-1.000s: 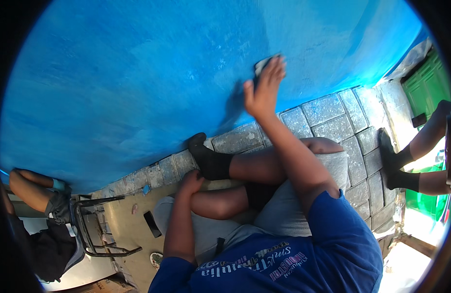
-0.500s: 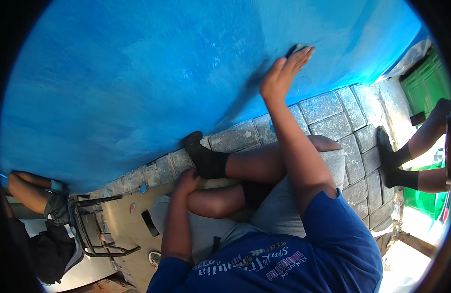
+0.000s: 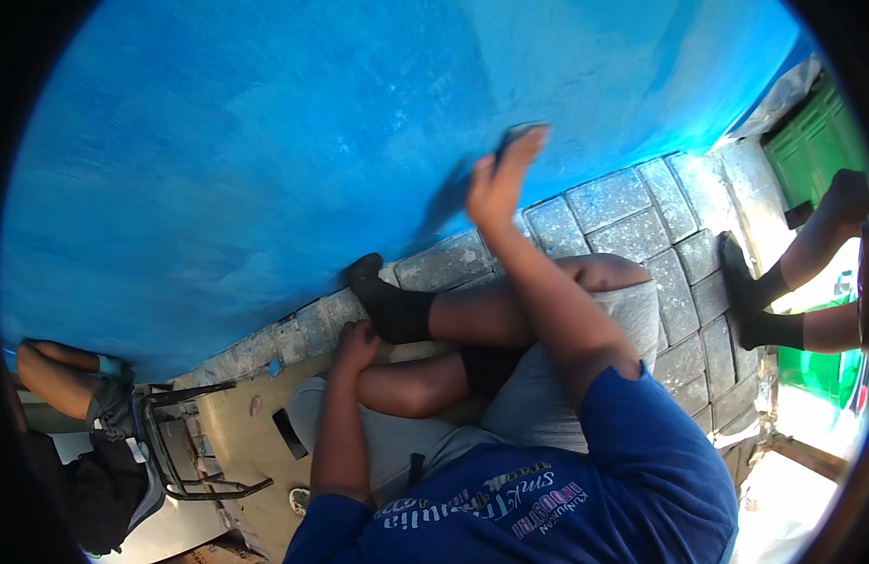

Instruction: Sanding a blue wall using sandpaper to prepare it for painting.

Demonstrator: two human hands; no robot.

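A large blue painted surface (image 3: 265,179) rises in front of me, streaked with lighter and darker patches. My right hand (image 3: 500,191) is raised near its lower right part, fingers stretched along a thin, dark, flat pad (image 3: 523,130). Thumb and fingers hold that pad at the surface; whether it is sandpaper I cannot tell. Down by my ankle, in its black sock (image 3: 401,310), my left hand (image 3: 357,346) rests beside my bent leg with its fingers curled. The inside of that hand is hidden.
Grey paving bricks (image 3: 608,202) run along the surface's foot. A dark phone-like slab (image 3: 289,432) lies on the tan board (image 3: 246,442) at my left. Beyond it stands a black metal frame (image 3: 157,442) next to another person's limb (image 3: 58,381). Another person's legs (image 3: 810,254) reach in from the right.
My right hand has moved left and down with the flat pad, nearer to me. My left hand stays beside the ankle, and its fingers have shifted slightly.
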